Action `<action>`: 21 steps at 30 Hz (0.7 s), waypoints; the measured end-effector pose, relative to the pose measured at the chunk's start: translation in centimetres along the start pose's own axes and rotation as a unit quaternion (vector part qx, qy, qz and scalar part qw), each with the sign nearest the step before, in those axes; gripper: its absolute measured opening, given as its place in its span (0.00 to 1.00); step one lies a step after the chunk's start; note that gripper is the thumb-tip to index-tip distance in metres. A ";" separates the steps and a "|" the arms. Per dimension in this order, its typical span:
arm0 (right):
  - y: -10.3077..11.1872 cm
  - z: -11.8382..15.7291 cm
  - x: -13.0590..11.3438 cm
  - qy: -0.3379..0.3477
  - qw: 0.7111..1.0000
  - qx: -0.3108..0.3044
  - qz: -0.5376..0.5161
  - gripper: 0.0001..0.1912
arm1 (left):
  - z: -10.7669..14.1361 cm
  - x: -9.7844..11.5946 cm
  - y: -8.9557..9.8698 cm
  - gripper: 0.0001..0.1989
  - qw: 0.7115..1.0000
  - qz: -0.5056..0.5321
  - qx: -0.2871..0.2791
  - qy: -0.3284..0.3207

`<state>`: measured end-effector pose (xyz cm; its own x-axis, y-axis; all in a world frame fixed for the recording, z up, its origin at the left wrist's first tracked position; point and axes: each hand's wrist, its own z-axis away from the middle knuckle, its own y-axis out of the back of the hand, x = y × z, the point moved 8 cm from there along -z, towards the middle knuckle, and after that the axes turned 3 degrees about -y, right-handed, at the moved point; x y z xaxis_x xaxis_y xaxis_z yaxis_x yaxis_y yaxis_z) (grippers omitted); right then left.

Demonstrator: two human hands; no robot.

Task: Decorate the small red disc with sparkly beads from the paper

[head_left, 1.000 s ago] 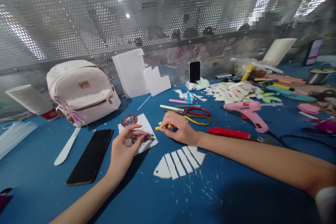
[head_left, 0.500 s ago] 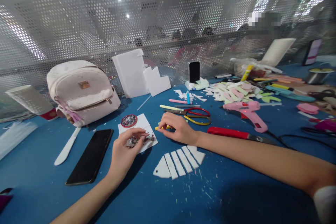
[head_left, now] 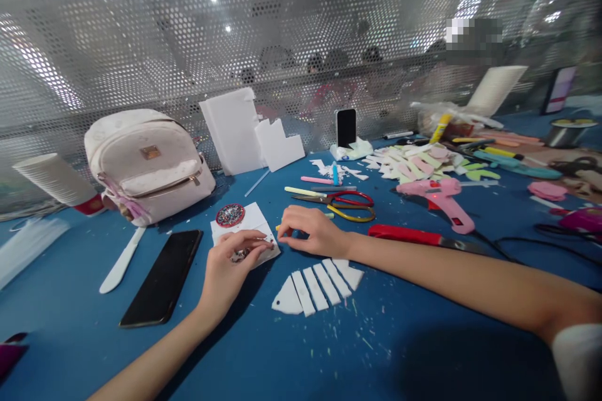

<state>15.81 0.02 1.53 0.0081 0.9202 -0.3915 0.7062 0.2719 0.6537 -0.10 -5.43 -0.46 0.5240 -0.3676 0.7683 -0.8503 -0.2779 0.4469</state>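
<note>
Two curled hands meet over a scrap of white paper

From where I stand, the left hand [head_left: 226, 266] is over the white paper [head_left: 256, 218], thumb and forefinger bent towards each other into a loop. Some loose dark bits [head_left: 241, 255] show through that loop, lying on the paper; whether the fingertips pinch one, I can't tell. The right hand [head_left: 315, 232] faces it just past the paper's right edge, its fingers curled and thumb drawn in close to the forefinger; again, I can't make out anything between the tips.

On the paper's far part sits a round red-rimmed dish [head_left: 230, 215] full of speckled, glittery bits. Nearer the person, below the right hand, white pieces [head_left: 288, 298] lie in a row on the blue surface [head_left: 423, 344], together shaped like a fish with a dark eye.

Beyond the right hand are scissors [head_left: 357, 197] with red and yellow handles, and off to their right a pink glue gun [head_left: 458, 216]. A black phone [head_left: 162, 279] lies left of the paper.
</note>
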 end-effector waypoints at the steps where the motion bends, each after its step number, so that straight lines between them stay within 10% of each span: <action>1: 0.0 0.0 0.0 0.001 1.000 -0.004 0.001 0.07 | -0.1 0.2 -0.1 0.08 1.000 -0.005 0.002 -0.005; 21: 0.8 -0.2 0.2 -0.004 0.999 0.029 -0.023 0.08 | -1.6 1.9 -2.1 0.07 0.994 -0.063 -0.004 -0.089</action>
<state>16.23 0.46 2.11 -0.0193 0.9050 -0.4251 0.7459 0.2961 0.5967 2.63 -4.11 0.82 0.6255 -0.4818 0.6137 -0.7779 -0.3240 0.5385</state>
